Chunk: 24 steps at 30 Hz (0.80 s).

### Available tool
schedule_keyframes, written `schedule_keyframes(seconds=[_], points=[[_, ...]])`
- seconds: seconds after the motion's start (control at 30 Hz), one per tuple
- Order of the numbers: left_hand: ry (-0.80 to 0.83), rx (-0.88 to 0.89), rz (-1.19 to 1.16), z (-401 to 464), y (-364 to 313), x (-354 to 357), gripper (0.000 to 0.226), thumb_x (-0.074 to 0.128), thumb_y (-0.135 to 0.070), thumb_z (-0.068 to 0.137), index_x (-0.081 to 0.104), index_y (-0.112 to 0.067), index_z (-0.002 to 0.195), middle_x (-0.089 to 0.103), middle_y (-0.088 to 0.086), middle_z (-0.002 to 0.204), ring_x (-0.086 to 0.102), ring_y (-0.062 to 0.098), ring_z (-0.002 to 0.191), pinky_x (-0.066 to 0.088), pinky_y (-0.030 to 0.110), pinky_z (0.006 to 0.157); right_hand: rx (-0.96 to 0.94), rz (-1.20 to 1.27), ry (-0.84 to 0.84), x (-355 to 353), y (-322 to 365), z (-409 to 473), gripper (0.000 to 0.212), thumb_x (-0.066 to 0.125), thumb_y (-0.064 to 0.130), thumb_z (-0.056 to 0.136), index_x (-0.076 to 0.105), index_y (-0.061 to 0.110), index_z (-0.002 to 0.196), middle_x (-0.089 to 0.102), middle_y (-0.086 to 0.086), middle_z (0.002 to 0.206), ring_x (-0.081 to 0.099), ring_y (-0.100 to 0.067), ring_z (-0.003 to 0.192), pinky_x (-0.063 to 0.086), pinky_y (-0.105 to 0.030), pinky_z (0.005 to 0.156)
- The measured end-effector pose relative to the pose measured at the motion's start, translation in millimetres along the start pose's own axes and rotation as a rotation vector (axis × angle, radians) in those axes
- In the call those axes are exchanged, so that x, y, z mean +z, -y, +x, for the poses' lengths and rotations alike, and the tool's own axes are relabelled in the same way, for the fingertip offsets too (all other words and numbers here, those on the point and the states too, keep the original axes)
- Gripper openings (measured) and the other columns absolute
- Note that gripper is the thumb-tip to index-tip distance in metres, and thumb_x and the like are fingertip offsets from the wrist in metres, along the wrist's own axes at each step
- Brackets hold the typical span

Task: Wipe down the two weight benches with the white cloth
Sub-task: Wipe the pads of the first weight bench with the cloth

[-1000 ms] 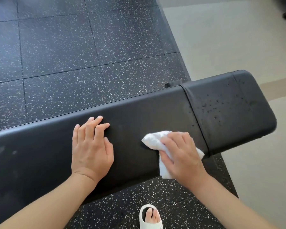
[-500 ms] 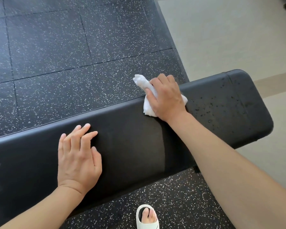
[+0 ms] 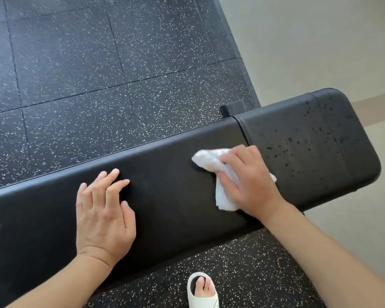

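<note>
A long black padded weight bench (image 3: 171, 196) runs from lower left to upper right across the view. Its right-hand pad section (image 3: 309, 147) beyond a seam carries many small droplets. My right hand (image 3: 247, 181) grips a crumpled white cloth (image 3: 211, 162) and presses it on the pad just left of the seam. My left hand (image 3: 105, 210) rests flat on the pad to the left, fingers spread. Only one bench is in view.
Black speckled rubber floor tiles (image 3: 98, 74) lie beyond and in front of the bench. A pale smooth floor (image 3: 320, 41) begins at the right. A foot in a white slide sandal (image 3: 201, 290) stands below the bench. A black frame part (image 3: 232, 108) pokes out behind the bench.
My right hand with the cloth went from the near side to the bench's far edge, then came back to the middle of the pad. My left hand stayed flat on the pad.
</note>
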<state>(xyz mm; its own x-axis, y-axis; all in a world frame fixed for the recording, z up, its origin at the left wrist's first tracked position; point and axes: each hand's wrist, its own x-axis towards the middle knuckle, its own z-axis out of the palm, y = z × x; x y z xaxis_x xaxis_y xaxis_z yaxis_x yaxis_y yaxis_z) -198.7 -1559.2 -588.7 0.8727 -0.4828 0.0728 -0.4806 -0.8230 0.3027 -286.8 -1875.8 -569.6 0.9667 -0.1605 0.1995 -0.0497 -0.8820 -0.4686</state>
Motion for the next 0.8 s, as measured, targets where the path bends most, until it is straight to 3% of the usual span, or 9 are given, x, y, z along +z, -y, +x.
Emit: schedule_keyframes(seconds=[0.1, 0.27, 0.47, 0.6, 0.73, 0.8], points=[[0.003, -0.001, -0.006, -0.1, -2.2, -1.1, 0.045, 0.039, -0.021, 0.092, 0.055, -0.009, 0.132, 0.050, 0.014, 0.153, 0.043, 0.042, 0.146, 0.022, 0.062, 0.126, 0.106, -0.075, -0.127, 23.3, 3.2, 59.0, 0.018, 0.066, 0.024, 0.094, 0.068, 0.007, 0.099, 0.059, -0.010, 0.098, 0.049, -0.033, 0.087, 0.045, -0.048, 0.080], [0.002, 0.004, -0.013, 0.7, -2.6, -3.4, 0.045, 0.040, -0.021, 0.091, 0.056, -0.009, 0.131, 0.051, 0.014, 0.152, 0.043, 0.041, 0.145, 0.021, 0.060, 0.127, 0.217, -0.167, -0.140, 50.3, 46.4, 91.0, 0.024, 0.056, 0.037, 0.095, 0.065, 0.014, 0.096, 0.060, -0.006, 0.101, 0.049, -0.031, 0.092, 0.044, -0.048, 0.077], [0.021, 0.008, -0.013, -0.1, -3.0, -5.2, 0.045, 0.039, -0.021, 0.091, 0.056, -0.005, 0.129, 0.053, 0.018, 0.150, 0.045, 0.045, 0.144, 0.026, 0.066, 0.122, -0.001, -0.026, 0.000, 73.6, 119.4, 34.0, 0.019, 0.064, 0.031, 0.090, 0.067, 0.012, 0.095, 0.061, -0.008, 0.101, 0.051, -0.033, 0.087, 0.042, -0.048, 0.069], [0.021, 0.001, -0.026, -1.6, -4.4, -6.7, 0.043, 0.040, -0.021, 0.092, 0.056, -0.008, 0.130, 0.053, 0.016, 0.150, 0.046, 0.044, 0.144, 0.027, 0.067, 0.122, -0.158, -0.074, 0.035, 54.1, 81.6, 22.4, 0.024, 0.062, 0.035, 0.094, 0.072, 0.015, 0.103, 0.065, -0.005, 0.105, 0.055, -0.031, 0.089, 0.045, -0.045, 0.068], [0.042, 0.000, -0.005, -0.6, -1.3, -5.3, 0.044, 0.042, -0.022, 0.093, 0.058, -0.011, 0.132, 0.052, 0.012, 0.151, 0.045, 0.040, 0.145, 0.025, 0.063, 0.125, 0.075, -0.190, -0.074, 27.7, 11.7, 62.6, 0.022, 0.065, 0.033, 0.095, 0.070, 0.014, 0.104, 0.063, -0.008, 0.106, 0.053, -0.034, 0.092, 0.044, -0.043, 0.073], [0.044, -0.003, -0.013, -1.2, -1.4, -5.8, 0.043, 0.042, -0.023, 0.093, 0.058, -0.012, 0.132, 0.052, 0.011, 0.152, 0.045, 0.039, 0.145, 0.024, 0.063, 0.125, 0.164, -0.251, -0.046, 24.4, -2.3, 88.4, 0.025, 0.059, 0.034, 0.097, 0.069, 0.012, 0.101, 0.062, -0.009, 0.105, 0.053, -0.036, 0.092, 0.044, -0.045, 0.074]])
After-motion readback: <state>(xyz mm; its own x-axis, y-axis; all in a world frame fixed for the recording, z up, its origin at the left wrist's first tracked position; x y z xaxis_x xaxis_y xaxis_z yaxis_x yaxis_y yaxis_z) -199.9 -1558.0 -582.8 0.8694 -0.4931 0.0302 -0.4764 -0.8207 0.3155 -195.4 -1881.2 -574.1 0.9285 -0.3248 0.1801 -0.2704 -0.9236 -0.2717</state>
